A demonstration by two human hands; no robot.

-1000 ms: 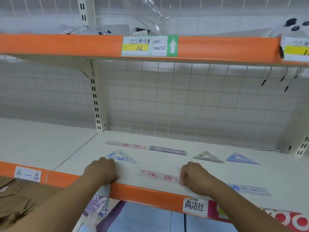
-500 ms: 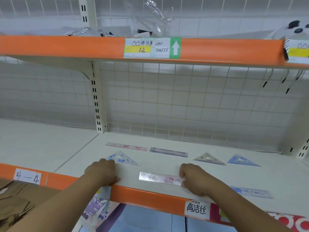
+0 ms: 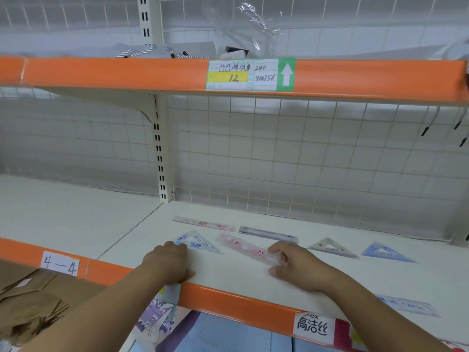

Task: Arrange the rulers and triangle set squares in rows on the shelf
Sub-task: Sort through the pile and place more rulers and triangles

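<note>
On a white shelf (image 3: 241,275) with an orange front lip, a pale blue ruler (image 3: 408,306) lies nearest the edge, closer in than the right hand's fingers and to their right, beside the forearm. The left hand (image 3: 168,262) rests at the lip, fingers curled under with nothing in them, knuckles at the near corner of a blue set square (image 3: 196,243). The right hand (image 3: 297,268) pinches one end of a pink ruler (image 3: 241,245) between thumb and bent fingers; the ruler slants away leftward from them. To the right of those fingers sit a clear set square (image 3: 331,247) and a second blue set square (image 3: 387,254). Beyond the fingertips, a far pink ruler (image 3: 203,223) and a grey ruler (image 3: 269,234) lie end to end before the wire grid (image 3: 279,161).
</note>
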